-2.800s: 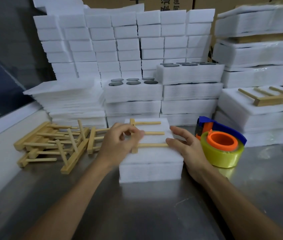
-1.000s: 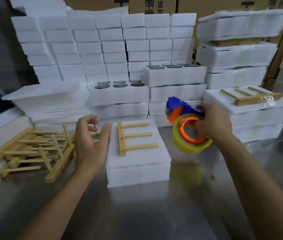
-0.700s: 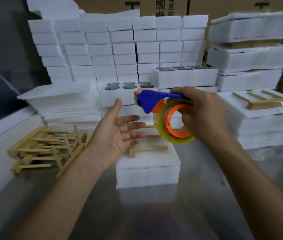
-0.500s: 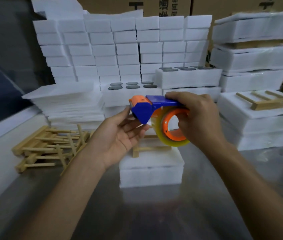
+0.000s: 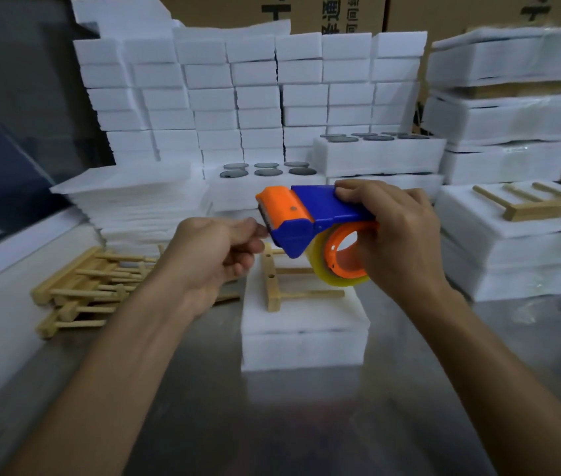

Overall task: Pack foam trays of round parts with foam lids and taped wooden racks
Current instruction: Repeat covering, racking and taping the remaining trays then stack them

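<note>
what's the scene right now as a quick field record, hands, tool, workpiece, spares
right hand: grips the tape dispenser, held above the pack
left hand: fingers pinched at the dispenser's orange nose
workpiece: foam pack with a wooden rack lying on top, no tape visible
spares: loose wooden racks piled left of the pack
surface: metal table

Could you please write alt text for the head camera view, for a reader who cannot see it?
A right hand holds a blue and orange tape dispenser above a white foam pack topped with a wooden rack, while the left hand pinches at its front edge. Loose racks lie left; foam stacks stand behind.
</note>
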`<state>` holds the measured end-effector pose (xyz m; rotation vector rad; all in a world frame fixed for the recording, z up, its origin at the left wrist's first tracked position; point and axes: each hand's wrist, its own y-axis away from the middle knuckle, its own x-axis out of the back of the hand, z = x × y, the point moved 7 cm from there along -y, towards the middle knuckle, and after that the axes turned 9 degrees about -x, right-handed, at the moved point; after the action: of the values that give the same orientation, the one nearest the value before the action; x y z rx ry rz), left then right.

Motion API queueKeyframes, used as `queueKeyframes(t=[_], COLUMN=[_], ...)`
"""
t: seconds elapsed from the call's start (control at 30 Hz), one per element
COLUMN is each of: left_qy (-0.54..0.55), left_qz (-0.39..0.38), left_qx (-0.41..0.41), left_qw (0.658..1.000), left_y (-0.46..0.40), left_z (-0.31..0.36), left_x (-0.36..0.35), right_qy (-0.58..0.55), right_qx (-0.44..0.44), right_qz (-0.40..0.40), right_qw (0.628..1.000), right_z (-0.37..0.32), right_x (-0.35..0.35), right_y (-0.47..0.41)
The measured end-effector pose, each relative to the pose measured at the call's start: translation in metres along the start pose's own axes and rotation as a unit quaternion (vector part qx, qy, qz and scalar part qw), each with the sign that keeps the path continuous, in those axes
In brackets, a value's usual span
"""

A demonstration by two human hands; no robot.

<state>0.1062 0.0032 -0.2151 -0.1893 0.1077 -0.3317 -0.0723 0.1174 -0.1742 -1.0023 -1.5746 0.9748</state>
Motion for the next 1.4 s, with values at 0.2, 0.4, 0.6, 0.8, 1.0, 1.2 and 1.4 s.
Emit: queueKeyframes(t=[0.2,0.4,0.6,0.8,1.0,1.2,1.4], left_qy=[0.034,0.007,0.014,0.036,0.027,-0.008,-0.24], left_qz=[0.023,0.025,0.068,0.1,0.097,0.096,0.14], left_qx=[0.029,0.059,0.101,0.124,0.151,0.162,0.096], left_qw=[0.999,0.998,0.992,0.987,0.983,0.982,0.956], left_y=[-0.008,-0.019,-0.032,-0.038,-0.04,-0.039,-0.032], left_z=[0.014,-0.011,-0.053,-0.084,-0.104,-0.122,-0.125], left_x=[0.056,0.06,0.066,0.076,0.083,0.085,0.077], right_qy=[0.008,0.02,0.036,0.041,0.058,0.07,0.072], right_qx=[-0.083,-0.114,-0.08,-0.058,-0.055,-0.067,-0.074], right_qz=[0.022,0.008,0.003,0.003,-0.025,-0.036,-0.039], right_qw=[0.996,0.993,0.996,0.997,0.996,0.995,0.994], right_z=[0.056,0.083,0.075,0.064,0.063,0.066,0.066], right_x=[0.023,0.021,0.004,-0.008,-0.02,-0.023,-0.025], right_y=[-0.004,0.007,0.017,0.023,0.032,0.036,0.039])
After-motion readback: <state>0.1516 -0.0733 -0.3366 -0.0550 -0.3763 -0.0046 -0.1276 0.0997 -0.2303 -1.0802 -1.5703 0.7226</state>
